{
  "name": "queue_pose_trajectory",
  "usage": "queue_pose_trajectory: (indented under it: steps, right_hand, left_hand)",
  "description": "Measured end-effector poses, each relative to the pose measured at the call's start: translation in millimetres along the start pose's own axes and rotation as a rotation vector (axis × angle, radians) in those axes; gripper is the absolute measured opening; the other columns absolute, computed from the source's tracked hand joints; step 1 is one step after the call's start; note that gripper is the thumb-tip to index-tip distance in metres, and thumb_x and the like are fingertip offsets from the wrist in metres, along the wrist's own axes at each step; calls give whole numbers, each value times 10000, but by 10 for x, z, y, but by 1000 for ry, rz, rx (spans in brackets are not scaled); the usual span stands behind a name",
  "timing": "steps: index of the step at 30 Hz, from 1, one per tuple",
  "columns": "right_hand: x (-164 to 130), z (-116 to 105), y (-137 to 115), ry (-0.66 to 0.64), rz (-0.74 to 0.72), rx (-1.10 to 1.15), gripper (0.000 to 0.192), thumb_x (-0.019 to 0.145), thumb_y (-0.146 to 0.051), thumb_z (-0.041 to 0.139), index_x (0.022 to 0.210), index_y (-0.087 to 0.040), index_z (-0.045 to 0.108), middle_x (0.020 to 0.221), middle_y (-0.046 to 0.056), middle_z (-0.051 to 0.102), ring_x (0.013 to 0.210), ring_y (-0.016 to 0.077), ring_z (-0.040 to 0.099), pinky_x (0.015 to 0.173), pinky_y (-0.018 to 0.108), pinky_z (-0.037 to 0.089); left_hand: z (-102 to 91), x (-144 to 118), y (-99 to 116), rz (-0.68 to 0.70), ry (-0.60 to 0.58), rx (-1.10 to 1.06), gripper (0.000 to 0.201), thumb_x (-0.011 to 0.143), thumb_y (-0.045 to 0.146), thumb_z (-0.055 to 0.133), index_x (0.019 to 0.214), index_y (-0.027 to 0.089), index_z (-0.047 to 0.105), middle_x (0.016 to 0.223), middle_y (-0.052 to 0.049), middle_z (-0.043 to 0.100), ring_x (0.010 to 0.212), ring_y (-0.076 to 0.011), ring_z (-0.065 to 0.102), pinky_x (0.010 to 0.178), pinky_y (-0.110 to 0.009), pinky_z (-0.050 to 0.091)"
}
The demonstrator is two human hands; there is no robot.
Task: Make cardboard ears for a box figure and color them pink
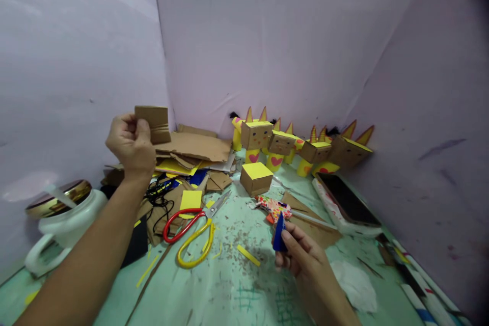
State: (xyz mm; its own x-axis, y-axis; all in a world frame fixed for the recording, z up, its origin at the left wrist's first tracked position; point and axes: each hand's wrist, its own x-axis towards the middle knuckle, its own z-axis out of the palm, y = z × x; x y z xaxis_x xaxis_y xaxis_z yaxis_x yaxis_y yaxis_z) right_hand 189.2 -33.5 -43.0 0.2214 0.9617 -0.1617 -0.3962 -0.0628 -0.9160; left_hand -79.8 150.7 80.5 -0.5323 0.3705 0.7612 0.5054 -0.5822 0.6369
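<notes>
My left hand (132, 145) is raised at the left, its thumb and fingers closed on a small squarish piece of brown cardboard (155, 119) with a crease near its lower part. Lower down, my right hand (301, 249) pinches a small pointed blue piece (280, 237), perhaps card; its back is hidden. Ahead of that hand lies a colourful patterned wrapper (273, 207) beside a pale stick (313, 220). A small cardboard box with a yellow top (256, 175) sits mid-table. Scissors (202, 229) with one red and one yellow handle lie open between my hands.
Cardboard figures (256, 135) with pointed ears stand along the back right. Stacked cardboard sheets (194, 146) and tangled black cord (162, 204) fill the back left. A white lidded mug (64, 224) stands left; a phone (349, 198), crumpled tissue (353, 285) and markers (428, 285) lie right.
</notes>
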Motion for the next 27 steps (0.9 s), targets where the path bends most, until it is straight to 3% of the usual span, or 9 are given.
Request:
queue_pose_trajectory:
  steps: [3, 7, 10, 12, 16, 19, 22, 24, 27]
  right_hand:
    - [7, 3, 16, 3, 0, -9, 471, 583, -502, 780, 876, -163, 636, 500, -37, 584, 390, 100, 514, 399, 199, 424]
    - [2, -4, 18, -4, 0, -9, 474, 586, -501, 779, 887, -167, 630, 497, -41, 581, 395, 106, 518, 406, 209, 432]
    - [2, -18, 16, 3, -5, -4, 473, 592, -501, 776, 897, -170, 630, 499, -42, 580, 400, 106, 521, 409, 207, 428]
    - [11, -24, 18, 7, -9, -15, 472, 592, -507, 774, 888, -168, 633, 496, -39, 580, 396, 104, 518, 411, 204, 421]
    - [23, -14, 22, 5, -9, -47, 462, 587, -522, 770, 842, -160, 639, 483, -36, 572, 393, 101, 512, 415, 200, 409]
    - [15, -6, 17, 8, -13, -68, 465, 590, -521, 767, 857, -162, 640, 492, -36, 572, 400, 99, 509, 415, 196, 402]
    - [10, -6, 17, 8, -18, -90, 464, 594, -517, 766, 865, -161, 641, 496, -38, 570, 402, 94, 503, 418, 194, 401]
    - [13, -4, 20, 7, -17, -101, 460, 592, -521, 764, 847, -159, 642, 504, -39, 567, 404, 90, 499, 415, 191, 395]
    - [19, -3, 25, 0, -18, -113, 451, 596, -529, 757, 823, -159, 638, 508, -42, 558, 404, 90, 492, 411, 194, 398]
  left_hand:
    - [-59, -27, -15, 82, -144, 223, 173, 833, 241, 528, 946, 133, 600, 684, -14, 552, 666, -162, 529, 649, -274, 380]
    - [-53, -26, -111, 89, -356, 454, 172, 816, 281, 521, 911, 176, 617, 625, -46, 566, 667, -267, 570, 643, -356, 376]
    - [-52, 11, -192, 181, -376, 622, 236, 841, 282, 466, 1002, 160, 587, 654, -87, 596, 688, -312, 591, 672, -416, 388]
    - [-61, 40, -258, 292, -360, 688, 249, 853, 271, 440, 1015, 139, 576, 767, -127, 631, 814, -325, 589, 764, -463, 378]
    - [-47, 54, -370, 433, -408, 622, 116, 800, 235, 510, 825, 183, 610, 1100, -104, 622, 1156, -309, 430, 999, -478, 214]
    - [18, -19, -364, 183, -568, 437, 105, 777, 239, 527, 803, 201, 622, 1248, -59, 547, 1232, -285, 374, 1013, -415, 259]
    - [112, -192, -312, -172, -901, 328, 158, 810, 260, 522, 867, 167, 636, 1064, -54, 630, 1034, -274, 553, 842, -371, 443]
    - [176, -356, -293, -290, -1120, 341, 185, 827, 280, 562, 913, 135, 638, 965, -50, 646, 887, -248, 608, 736, -360, 499]
    - [260, -612, -317, -433, -1331, 366, 313, 868, 316, 559, 1130, 147, 558, 1145, -75, 573, 949, -227, 588, 774, -400, 515]
